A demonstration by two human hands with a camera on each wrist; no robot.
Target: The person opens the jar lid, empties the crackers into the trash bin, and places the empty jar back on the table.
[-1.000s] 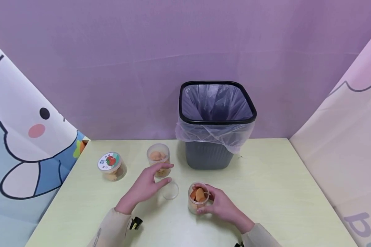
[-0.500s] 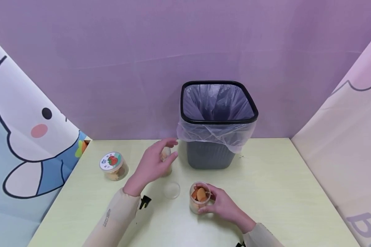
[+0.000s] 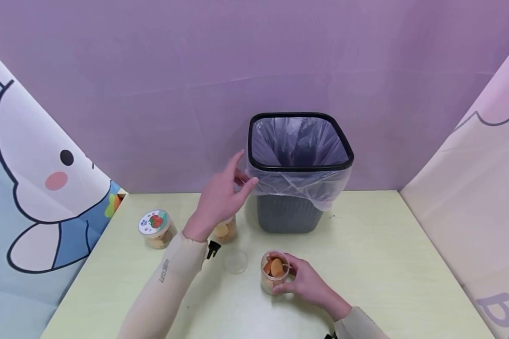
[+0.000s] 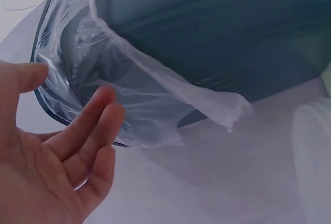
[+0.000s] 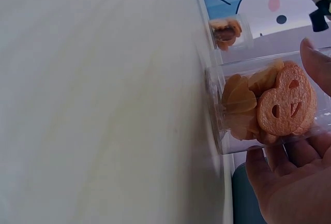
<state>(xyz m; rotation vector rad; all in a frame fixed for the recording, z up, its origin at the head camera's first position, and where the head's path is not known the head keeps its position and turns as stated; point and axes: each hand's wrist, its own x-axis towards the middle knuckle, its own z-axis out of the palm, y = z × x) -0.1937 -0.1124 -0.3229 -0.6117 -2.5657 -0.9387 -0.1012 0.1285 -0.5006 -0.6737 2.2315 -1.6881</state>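
Clear plastic forms the open jar (image 3: 273, 273) that stands upright on the pale green table (image 3: 365, 263), at about 6 o'clock from the bin. Orange biscuits (image 5: 279, 107) fill it, one with a cut-out face. The right hand (image 3: 307, 282) curls its fingers and thumb round the jar's side, holding it on the tabletop. Just beside the jar at 9 o'clock lies a clear round lid (image 3: 236, 262), flat on the table. The left hand (image 3: 220, 197) is raised with fingers straight and spread, holding nothing, its fingertips (image 4: 106, 105) close to the clear liner (image 4: 170, 94) draped over the rim of the grey bin (image 3: 299, 188). Beneath that wrist stands a second open jar (image 3: 225, 230) of biscuits. Further toward 9 o'clock sits a lidded jar (image 3: 154, 228) with a strawberry label.
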